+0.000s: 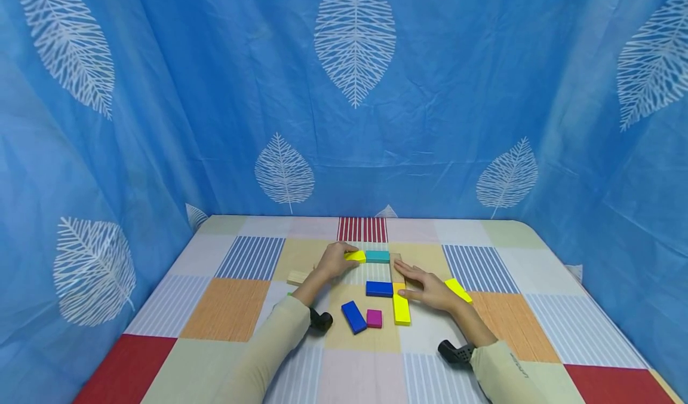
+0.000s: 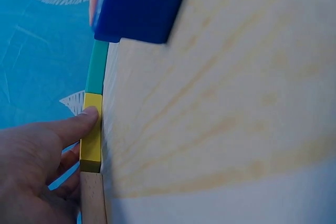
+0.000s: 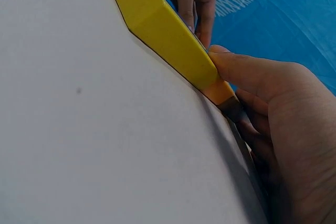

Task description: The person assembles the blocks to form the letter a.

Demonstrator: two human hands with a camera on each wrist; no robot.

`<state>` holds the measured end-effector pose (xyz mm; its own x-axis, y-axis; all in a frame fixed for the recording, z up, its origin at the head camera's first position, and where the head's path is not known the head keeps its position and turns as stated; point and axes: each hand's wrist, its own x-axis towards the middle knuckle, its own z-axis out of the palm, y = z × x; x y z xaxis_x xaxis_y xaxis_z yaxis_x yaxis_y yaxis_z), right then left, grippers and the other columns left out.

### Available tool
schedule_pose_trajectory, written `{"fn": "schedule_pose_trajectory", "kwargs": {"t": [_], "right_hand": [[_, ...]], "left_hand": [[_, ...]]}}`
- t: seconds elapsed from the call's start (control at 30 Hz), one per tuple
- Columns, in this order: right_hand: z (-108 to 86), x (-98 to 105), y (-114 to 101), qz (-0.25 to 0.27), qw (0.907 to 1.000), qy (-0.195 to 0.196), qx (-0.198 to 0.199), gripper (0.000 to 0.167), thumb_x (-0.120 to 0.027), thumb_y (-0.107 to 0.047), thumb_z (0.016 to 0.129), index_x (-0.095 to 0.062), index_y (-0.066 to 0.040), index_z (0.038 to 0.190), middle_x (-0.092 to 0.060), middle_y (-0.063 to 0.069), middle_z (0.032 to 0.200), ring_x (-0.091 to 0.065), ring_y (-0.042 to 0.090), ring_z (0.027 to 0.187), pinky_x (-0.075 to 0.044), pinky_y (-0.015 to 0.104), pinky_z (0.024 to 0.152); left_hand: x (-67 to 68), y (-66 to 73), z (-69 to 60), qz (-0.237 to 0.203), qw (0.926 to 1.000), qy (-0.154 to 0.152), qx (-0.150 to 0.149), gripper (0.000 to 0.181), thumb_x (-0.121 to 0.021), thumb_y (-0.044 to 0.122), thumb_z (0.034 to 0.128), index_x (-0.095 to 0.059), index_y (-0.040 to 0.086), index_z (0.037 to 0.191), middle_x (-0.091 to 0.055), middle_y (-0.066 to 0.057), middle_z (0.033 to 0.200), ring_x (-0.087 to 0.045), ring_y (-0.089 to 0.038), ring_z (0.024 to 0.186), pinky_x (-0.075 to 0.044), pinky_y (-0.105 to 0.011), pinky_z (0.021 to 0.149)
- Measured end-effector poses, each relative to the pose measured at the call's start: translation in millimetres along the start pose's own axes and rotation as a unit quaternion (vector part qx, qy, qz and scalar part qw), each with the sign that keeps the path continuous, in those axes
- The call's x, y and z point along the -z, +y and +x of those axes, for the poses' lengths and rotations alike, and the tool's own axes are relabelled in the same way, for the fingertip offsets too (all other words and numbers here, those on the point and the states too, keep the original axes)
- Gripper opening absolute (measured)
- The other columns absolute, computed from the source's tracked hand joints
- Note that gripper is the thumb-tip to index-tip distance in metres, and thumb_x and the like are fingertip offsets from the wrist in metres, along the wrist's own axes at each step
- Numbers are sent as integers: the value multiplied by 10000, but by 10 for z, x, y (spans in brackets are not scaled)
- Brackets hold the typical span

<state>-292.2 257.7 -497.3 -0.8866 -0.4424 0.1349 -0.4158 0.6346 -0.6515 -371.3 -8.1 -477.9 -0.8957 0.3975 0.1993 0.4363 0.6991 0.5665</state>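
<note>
In the head view my left hand (image 1: 334, 260) pinches a yellow block (image 1: 356, 256), thumb on its near side in the left wrist view. That block's right end meets a teal block (image 1: 377, 257); a plain wooden block (image 2: 93, 198) adjoins its other end. My right hand (image 1: 432, 291) lies with fingers fairly straight, fingertips on another plain wooden block (image 1: 396, 268). Its thumb touches a longer yellow block (image 1: 401, 308) just nearer me. A blue block (image 1: 379, 289) lies left of that yellow one. The right hand's other fingertips are partly hidden in the right wrist view.
Nearer me lie a tilted blue block (image 1: 353, 317) and a small magenta block (image 1: 374, 318). A yellow block (image 1: 458, 290) rests beyond the right hand, and a wooden block (image 1: 297, 278) left of the left arm. Blue curtains (image 1: 355, 153) surround the patchwork-covered table (image 1: 226, 356).
</note>
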Motion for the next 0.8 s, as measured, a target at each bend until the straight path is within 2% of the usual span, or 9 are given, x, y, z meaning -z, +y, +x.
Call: {"fn": "schedule_pose_trajectory", "kwargs": {"t": [0.1, 0.23, 0.43, 0.6, 0.8], "right_hand": [[-4, 0, -8, 16, 10000, -6, -20, 712, -619, -457, 843, -342, -187, 1441, -277, 25, 1487, -203, 368, 1351, -157, 583, 1058], [-6, 4, -19, 16, 10000, -39, -24, 713, -621, -455, 843, -340, -188, 1442, -276, 23, 1486, -208, 364, 1350, -160, 578, 1060], [-8, 14, -27, 8, 10000, -42, 6, 703, -615, -448, 850, -339, -188, 1442, -270, 22, 1490, -210, 363, 1350, -160, 593, 1053], [-10, 10, -32, 37, 9999, -55, 76, 703, -617, -436, 851, -340, -175, 1441, -251, 29, 1497, -215, 351, 1351, -161, 579, 1060], [-15, 9, -51, 48, 10000, -69, 3, 708, -614, -457, 845, -346, -181, 1439, -244, 20, 1500, -210, 342, 1355, -156, 564, 1068]], "left_hand": [[7, -4, -1, -36, 10000, -18, -45, 359, -723, 158, 806, -658, 49, 1142, -634, -97, 1123, -554, -249, 1077, -445, -361, 931], [11, 4, 7, -74, 9996, 45, -256, 383, -726, 201, 805, -652, 46, 1147, -635, -93, 1120, -572, -234, 1050, -464, -345, 902], [-32, 114, 67, -234, 9981, 168, -537, 450, -720, 254, 809, -619, 43, 1193, -608, -100, 1180, -559, -244, 1092, -460, -368, 910], [-103, 218, 129, -218, 9986, -67, -479, 448, -711, 252, 817, -612, 55, 1207, -608, -84, 1186, -554, -222, 1100, -454, -338, 919], [-152, 275, 168, -132, 9988, -245, -390, 361, -700, 182, 830, -644, 50, 1161, -627, -93, 1153, -551, -224, 1109, -445, -328, 932]]}}
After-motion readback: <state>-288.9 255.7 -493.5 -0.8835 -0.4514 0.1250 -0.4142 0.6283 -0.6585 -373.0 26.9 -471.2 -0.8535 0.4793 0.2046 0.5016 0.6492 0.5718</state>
